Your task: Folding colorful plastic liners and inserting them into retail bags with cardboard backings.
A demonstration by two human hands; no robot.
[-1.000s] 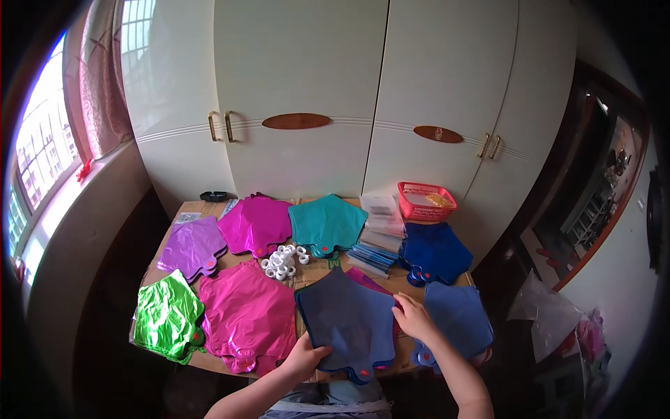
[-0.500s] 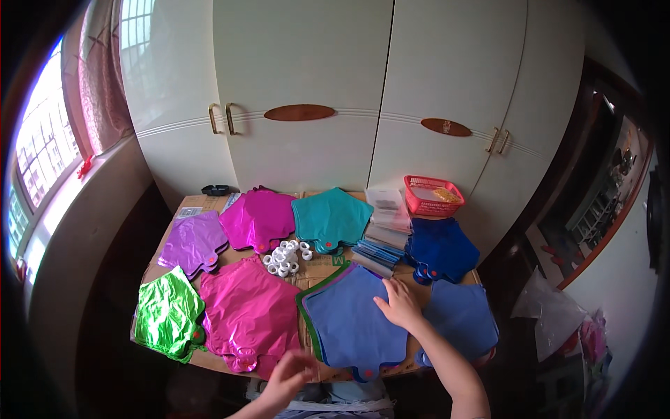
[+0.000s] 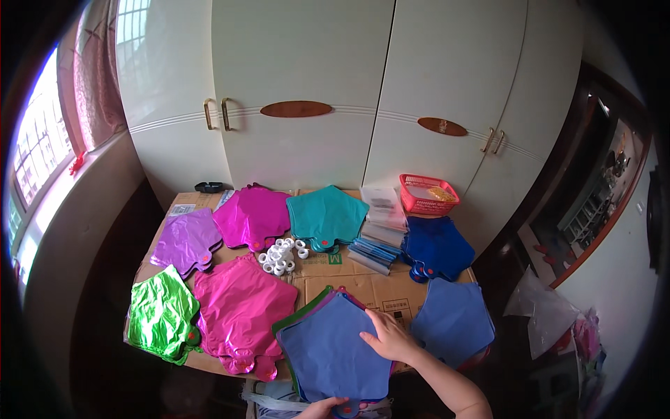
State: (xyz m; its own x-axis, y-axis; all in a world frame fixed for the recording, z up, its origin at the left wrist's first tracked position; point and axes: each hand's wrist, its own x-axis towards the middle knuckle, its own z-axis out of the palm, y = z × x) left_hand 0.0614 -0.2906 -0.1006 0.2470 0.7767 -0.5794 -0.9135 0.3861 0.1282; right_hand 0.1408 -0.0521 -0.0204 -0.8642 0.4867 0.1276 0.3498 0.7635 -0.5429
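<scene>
A layered stack of flat, star-shaped foil balloons [image 3: 335, 349], blue on top with green and purple edges beneath, lies tilted at the table's near edge. My left hand [image 3: 324, 408] grips its near edge beside the round tab, thumb on top. At its right edge my right hand [image 3: 391, 336] takes hold, with the thumb lying over the blue foil and some fingers hidden. To the right rests another blue foil balloon pile [image 3: 453, 321]; a pink foil pile [image 3: 244, 314] is on the left.
Behind lie purple [image 3: 186, 241], magenta [image 3: 252, 216], teal [image 3: 328, 216] and dark blue foil piles [image 3: 438, 246], with shiny green foil [image 3: 162, 311] at left. White rings [image 3: 280, 257], folded strips [image 3: 377, 253] and a red basket [image 3: 428, 202] sit on the cardboard [image 3: 324, 276].
The blue-topped stack has come toward me, baring cardboard behind it. My left hand has moved from beside the pink foil to the stack's near edge; my right hand came nearer with the stack.
</scene>
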